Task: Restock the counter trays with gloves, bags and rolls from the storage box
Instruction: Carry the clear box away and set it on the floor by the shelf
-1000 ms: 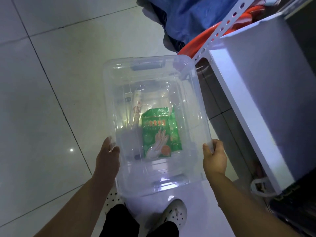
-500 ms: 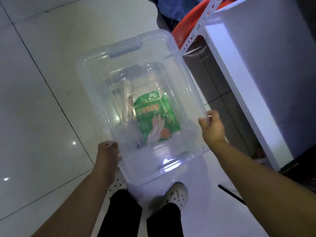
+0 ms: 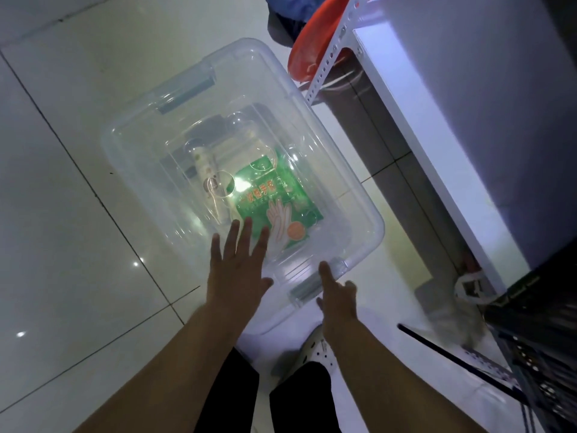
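Note:
A clear plastic storage box [image 3: 140,145] with its lid on rests on the tiled floor. Through the lid I see a green pack of gloves [image 3: 281,201] and a whitish roll [image 3: 207,173] beside it. My left hand [image 3: 239,267] lies flat on the lid's near part, fingers spread, holding nothing. My right hand [image 3: 337,292] is at the box's near edge, its index finger touching the grey latch [image 3: 304,287] there. A second grey latch [image 3: 187,95] sits on the far edge.
A white counter [image 3: 452,151] with a perforated metal leg [image 3: 327,57] stands close on the right. An orange basin [image 3: 312,35] and blue cloth lie behind the box. My shoe [image 3: 312,348] is under the near edge. Dark shelving fills the lower right.
The box has gone down from my hands onto the floor. Both hands have let go of its sides; the left now lies on the lid, the right is at the near latch.

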